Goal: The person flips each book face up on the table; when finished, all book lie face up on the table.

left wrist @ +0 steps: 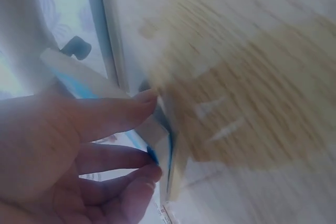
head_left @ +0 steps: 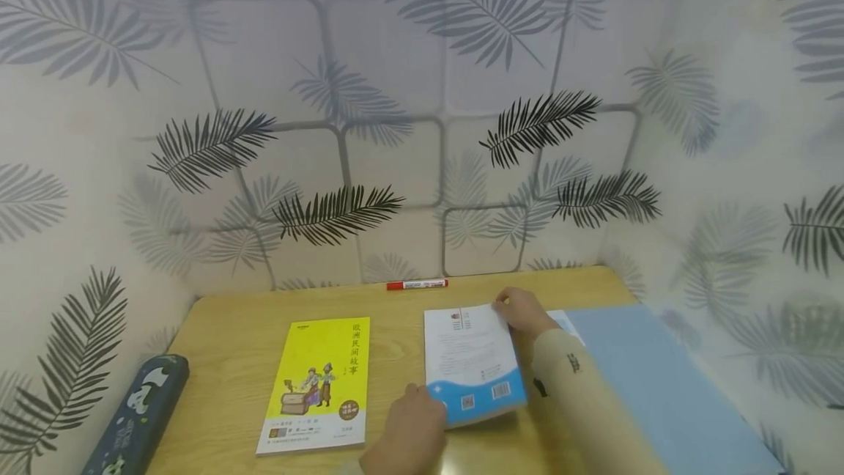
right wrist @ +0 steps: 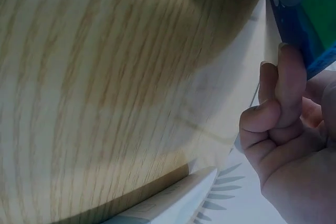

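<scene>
A paperback book (head_left: 469,365) with a white back cover and a blue lower band is tilted over the wooden table, its near edge raised. My left hand (head_left: 412,427) pinches its lower left corner; in the left wrist view, the thumb and fingers (left wrist: 118,163) press on either side of the corner. The right hand (head_left: 524,311) grips the upper right corner. In the right wrist view its curled fingers (right wrist: 291,85) hold the book's blue and green cover (right wrist: 310,19). Left of it lies a yellow book (head_left: 323,380) with two drawn figures.
A red and white marker (head_left: 417,284) lies near the table's back edge. At the left edge is a dark blue pencil case (head_left: 141,413). A light blue sheet (head_left: 659,380) covers the right side, partly behind the right forearm. Leaf-patterned curtains (head_left: 395,130) surround the table (head_left: 244,314).
</scene>
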`<action>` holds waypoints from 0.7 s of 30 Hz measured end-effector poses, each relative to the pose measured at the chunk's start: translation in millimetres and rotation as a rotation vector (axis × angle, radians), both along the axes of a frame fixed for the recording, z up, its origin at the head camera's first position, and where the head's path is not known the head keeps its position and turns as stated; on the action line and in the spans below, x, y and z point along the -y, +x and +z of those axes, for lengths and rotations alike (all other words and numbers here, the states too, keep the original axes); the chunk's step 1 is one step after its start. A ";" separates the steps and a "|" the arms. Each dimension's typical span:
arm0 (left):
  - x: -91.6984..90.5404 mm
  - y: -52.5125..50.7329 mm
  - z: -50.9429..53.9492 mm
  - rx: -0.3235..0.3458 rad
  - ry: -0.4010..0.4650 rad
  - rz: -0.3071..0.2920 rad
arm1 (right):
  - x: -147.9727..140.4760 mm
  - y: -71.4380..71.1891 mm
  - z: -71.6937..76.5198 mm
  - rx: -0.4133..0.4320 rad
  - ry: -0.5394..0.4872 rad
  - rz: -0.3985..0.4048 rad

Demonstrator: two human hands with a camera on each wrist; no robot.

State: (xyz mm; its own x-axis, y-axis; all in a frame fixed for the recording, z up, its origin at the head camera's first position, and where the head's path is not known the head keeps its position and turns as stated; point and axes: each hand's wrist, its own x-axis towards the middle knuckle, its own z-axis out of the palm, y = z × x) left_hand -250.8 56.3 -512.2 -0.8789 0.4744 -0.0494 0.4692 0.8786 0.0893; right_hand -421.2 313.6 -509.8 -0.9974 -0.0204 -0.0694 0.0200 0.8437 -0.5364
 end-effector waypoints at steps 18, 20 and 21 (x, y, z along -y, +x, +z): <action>-3.7 -10.2 -4.4 -0.059 0.003 0.020 | 3.7 -2.0 3.1 0.110 -0.090 -0.126; -2.6 -9.2 -4.2 -0.061 0.005 0.014 | 3.3 -1.8 2.7 0.108 -0.091 -0.123; -1.8 -8.8 -3.5 -0.058 0.010 0.012 | 3.0 -1.8 2.3 0.112 -0.096 -0.128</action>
State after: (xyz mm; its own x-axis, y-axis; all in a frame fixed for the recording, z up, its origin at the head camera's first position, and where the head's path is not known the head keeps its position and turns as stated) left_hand -259.6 58.1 -515.7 -0.8857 0.4641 0.0067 0.4634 0.8833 0.0708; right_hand -423.0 310.6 -507.5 -0.9783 0.0941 -0.1843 0.1882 0.7754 -0.6028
